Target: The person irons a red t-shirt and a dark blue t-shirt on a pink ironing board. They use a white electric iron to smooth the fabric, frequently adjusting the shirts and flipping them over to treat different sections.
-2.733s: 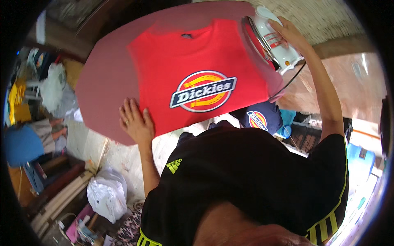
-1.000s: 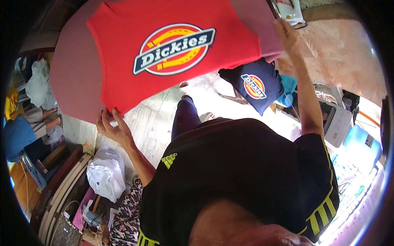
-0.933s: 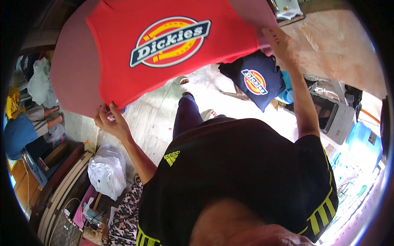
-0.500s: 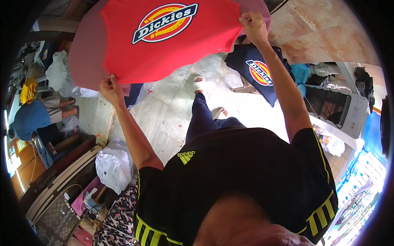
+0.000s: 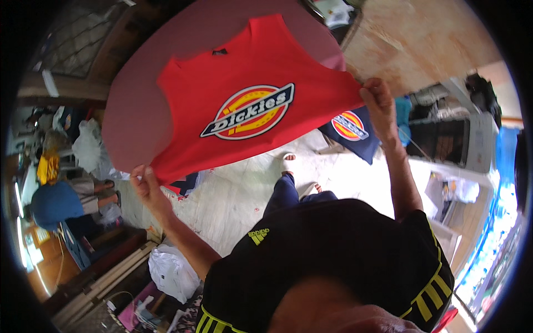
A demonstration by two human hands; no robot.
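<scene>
A red sleeveless shirt [image 5: 194,111] with a round yellow, white and dark printed emblem lies spread over a mauve rounded board [image 5: 133,111]. Its neckline points away from me, and its lower hem is pulled wide toward me. At the hem's left corner my left hand [image 5: 147,191] is closed, pinching the cloth. My right hand [image 5: 380,108] grips the right corner, lifted a little off the board. Below that corner, a dark navy shirt [image 5: 363,151] with a similar emblem rests on a low support that is mostly hidden.
White plastic bags [image 5: 173,272] stand on the floor at the lower left. A person in a blue top [image 5: 55,205] bends over at the far left. On the right is a white-framed appliance [image 5: 480,141]; a marbled brown panel [image 5: 422,39] rises behind my right hand.
The red shirt now sits lower in view, its neckline and armholes showing. My hands are farther apart, the hem stretched wider between them, both still gripping it.
</scene>
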